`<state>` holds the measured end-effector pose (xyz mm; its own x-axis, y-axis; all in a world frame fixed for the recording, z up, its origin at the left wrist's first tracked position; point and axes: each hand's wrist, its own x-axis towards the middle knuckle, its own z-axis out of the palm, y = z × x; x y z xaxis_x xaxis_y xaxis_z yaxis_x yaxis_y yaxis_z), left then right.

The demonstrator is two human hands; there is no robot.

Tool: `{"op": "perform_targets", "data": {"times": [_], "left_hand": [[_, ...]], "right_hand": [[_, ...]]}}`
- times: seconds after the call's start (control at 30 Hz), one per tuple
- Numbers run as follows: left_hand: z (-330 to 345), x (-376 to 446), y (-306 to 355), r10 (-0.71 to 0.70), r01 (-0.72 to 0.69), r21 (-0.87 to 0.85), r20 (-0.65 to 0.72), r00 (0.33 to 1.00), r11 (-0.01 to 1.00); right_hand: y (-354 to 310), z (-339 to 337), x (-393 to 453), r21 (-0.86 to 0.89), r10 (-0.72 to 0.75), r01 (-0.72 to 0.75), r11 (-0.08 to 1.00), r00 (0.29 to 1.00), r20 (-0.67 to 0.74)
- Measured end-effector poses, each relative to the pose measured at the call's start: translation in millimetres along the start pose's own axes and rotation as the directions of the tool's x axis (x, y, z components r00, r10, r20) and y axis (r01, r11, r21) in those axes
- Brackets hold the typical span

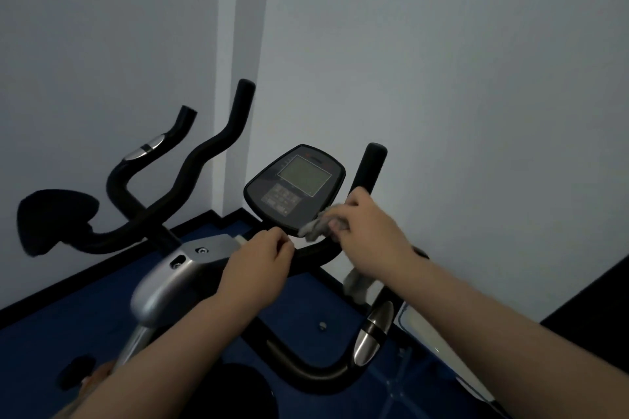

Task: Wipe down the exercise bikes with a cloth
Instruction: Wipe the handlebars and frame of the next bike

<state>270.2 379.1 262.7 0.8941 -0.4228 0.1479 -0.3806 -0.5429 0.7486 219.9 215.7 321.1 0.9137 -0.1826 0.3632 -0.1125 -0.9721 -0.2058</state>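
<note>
Two hands work the near exercise bike (163, 286): left hand (258, 262) curls shut around the black handlebar (316, 253), likely to steady the bike, while right hand (371, 228) is bunched tight on a crumpled grey cloth (316, 226) pressed at the lower edge of the console (296, 187), so wiping looks underway there. Console is dark, screen unlit; a second bike (136, 180) stands further left by the wall, no hand on it.

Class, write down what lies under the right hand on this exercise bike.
Under the right hand a crumpled grey cloth shows, pressed at the lower edge of the console. The hand covers the rest of the cloth and the handlebar beneath.
</note>
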Motion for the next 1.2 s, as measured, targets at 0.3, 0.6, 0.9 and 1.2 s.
{"op": "perform_targets", "data": {"times": [0.3,0.6,0.9,1.2], "left_hand": [[-3,-55,-14,-0.053,0.048,-0.085,-0.046,0.998,0.995],[-18,-101,-29,-0.230,0.233,-0.019,-0.249,0.941,0.972],[-4,-132,-34,-0.414,0.314,-0.285,-0.434,0.800,0.906],[4,-135,-42,-0.440,0.274,-0.371,-0.505,0.742,0.887]], "right_hand": [[-38,44,-56,0.230,0.127,-0.078,0.970,0.970,-0.208],[-15,21,-34,0.107,0.102,-0.086,0.991,0.983,-0.153],[-70,61,-61,0.241,-0.311,0.294,0.925,0.950,0.035],[-87,72,-81,0.268,-0.323,0.297,0.916,0.945,0.056]]}}
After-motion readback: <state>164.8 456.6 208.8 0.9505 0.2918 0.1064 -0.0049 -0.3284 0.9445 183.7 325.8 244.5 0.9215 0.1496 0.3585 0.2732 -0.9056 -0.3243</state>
